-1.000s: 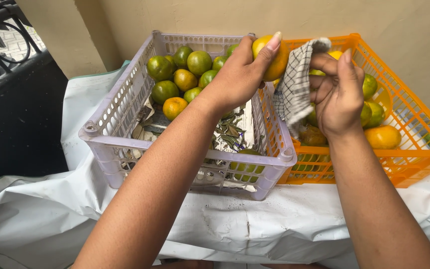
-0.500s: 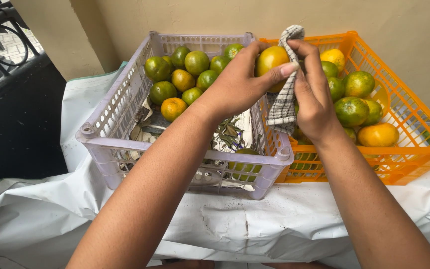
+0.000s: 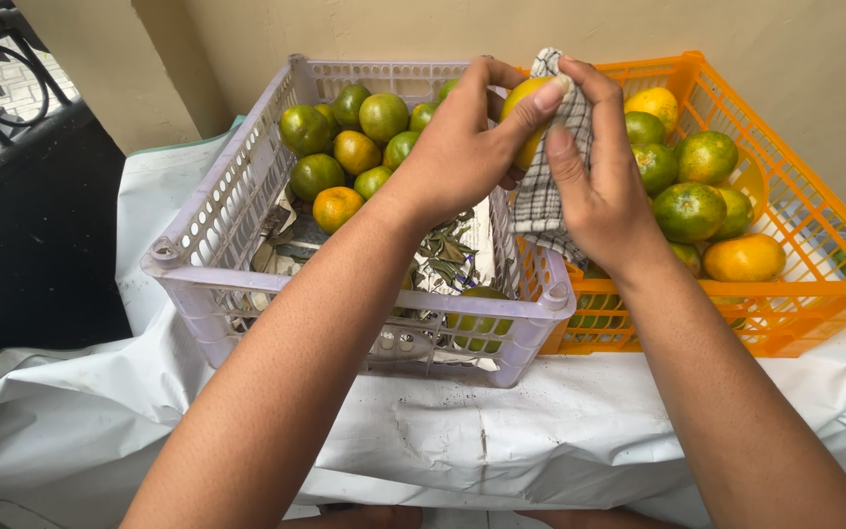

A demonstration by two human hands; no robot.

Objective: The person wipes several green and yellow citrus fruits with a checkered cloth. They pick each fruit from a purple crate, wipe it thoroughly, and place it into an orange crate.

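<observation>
Yellow citrus fruit (image 3: pixel 524 116) | firm, light, likely slippery | left hand (image 3: pixel 462 147) grips it | right hand (image 3: pixel 594 171) presses soft checked cloth (image 3: pixel 543 191) on

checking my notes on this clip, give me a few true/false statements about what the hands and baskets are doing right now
1. The left hand holds a yellow-orange citrus fruit. True.
2. The right hand is empty. False: it presses a checked cloth against the fruit.
3. The lilac basket sits to the left of the orange basket. True.
4. The orange basket holds no fruit. False: several green and orange fruits lie in it.
5. Both baskets rest on a white sheet. True.
6. The fruit in hand is held down inside the lilac basket. False: it is held up above the rims, where the two baskets meet.
</observation>
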